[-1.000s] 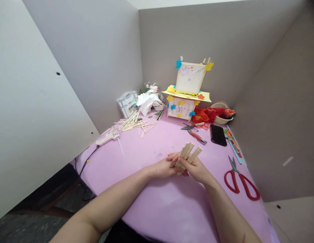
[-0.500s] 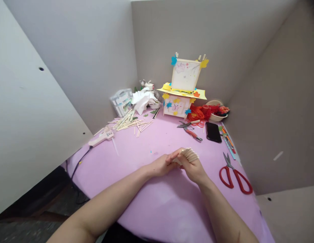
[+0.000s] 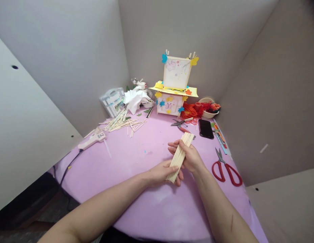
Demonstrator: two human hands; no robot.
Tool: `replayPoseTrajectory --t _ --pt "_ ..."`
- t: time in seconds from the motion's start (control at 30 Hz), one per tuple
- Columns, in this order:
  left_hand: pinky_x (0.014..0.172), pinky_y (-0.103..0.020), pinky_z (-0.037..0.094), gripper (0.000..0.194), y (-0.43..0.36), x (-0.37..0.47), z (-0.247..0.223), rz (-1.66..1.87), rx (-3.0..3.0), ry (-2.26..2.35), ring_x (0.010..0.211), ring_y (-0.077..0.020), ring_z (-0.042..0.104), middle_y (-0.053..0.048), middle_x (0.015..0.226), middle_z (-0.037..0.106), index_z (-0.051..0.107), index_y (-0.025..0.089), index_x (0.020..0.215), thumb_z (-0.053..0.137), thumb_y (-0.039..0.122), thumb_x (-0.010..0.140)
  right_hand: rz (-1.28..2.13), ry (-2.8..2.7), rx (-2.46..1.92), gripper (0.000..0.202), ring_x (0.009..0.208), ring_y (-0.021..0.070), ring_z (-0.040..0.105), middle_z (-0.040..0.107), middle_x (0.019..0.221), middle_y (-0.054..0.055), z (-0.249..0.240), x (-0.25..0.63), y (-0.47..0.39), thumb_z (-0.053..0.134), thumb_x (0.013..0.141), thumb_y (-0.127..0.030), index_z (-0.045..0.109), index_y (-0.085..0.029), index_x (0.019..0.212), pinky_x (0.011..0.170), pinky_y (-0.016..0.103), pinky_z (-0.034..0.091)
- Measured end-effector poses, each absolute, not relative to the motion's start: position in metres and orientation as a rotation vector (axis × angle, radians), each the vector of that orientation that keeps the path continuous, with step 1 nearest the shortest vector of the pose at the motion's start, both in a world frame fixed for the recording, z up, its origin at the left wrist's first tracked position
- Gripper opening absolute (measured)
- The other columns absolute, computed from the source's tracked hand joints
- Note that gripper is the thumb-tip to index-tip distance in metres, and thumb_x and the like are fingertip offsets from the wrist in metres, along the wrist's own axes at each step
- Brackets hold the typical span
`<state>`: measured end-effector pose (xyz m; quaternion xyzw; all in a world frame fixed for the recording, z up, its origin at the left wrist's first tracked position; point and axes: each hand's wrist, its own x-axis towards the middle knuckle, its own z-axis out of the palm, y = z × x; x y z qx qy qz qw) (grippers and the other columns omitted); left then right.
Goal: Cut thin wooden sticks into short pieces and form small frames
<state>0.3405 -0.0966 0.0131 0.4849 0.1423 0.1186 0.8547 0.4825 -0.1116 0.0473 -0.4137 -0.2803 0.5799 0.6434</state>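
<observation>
Sticks [image 3: 180, 157] swung from end-on to a slanted, flat-looking row since the last frame; my view shifted too. Left hand [image 3: 159, 173] grips their lower end, thumb on top; right hand [image 3: 193, 158] clasps them nearer the upper end. Held above the purple table [image 3: 136, 152], as I judge it (contact beneath is hidden). Risk: uneven thumb pressure could fan the row, or a slackened grip let outer sticks slide out. Upper ends overlap the red-handled pliers [image 3: 183, 129] in my view; a low forward push might snag there. Scissors [image 3: 222, 161] lie right of the right hand, near the table's right edge. Widest room: leftward, toward the glue gun [image 3: 94, 137].
</observation>
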Motion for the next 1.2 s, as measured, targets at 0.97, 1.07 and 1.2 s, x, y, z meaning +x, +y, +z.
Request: replayPoseTrajectory --t 0.97,1.07,1.2 --pt "0.065 -0.030 0.048 0.036 -0.074 0.318 0.035 0.498 0.834 0.454 0.062 -0.0137 0.061 -0.006 0.078 0.064 0.054 0.013 0.101 0.065 0.041 0.080 1.253 -1.064 -1.331 0.035 0.039 0.0066 0.037 0.042 0.046 -0.007 0.057 0.466 -0.071 0.068 0.072 -0.044 0.048 -0.017 0.063 0.040 0.021 0.023" --pt "0.071 -0.033 0.049 0.038 -0.059 0.302 0.042 0.597 0.765 0.431 0.068 -0.0168 0.064 -0.011 0.083 0.066 0.055 0.012 0.103 0.063 0.043 0.082 1.297 -1.124 -1.348 0.033 0.038 0.0061 0.036 0.043 0.045 -0.006 0.068 0.447 -0.043 0.068 0.072 -0.042 0.049 -0.017 0.061 0.038 0.021 0.022" --pt "0.075 -0.034 0.050 0.028 -0.036 0.286 0.046 0.813 0.605 0.535 0.076 -0.0188 0.066 -0.015 0.091 0.066 0.054 0.011 0.103 0.051 0.036 0.091 1.373 -1.082 -1.404 0.020 0.039 0.0057 0.035 0.045 0.045 -0.004 0.082 0.425 0.013 0.069 0.070 -0.027 0.055 -0.014 0.063 0.036 0.020 0.023"
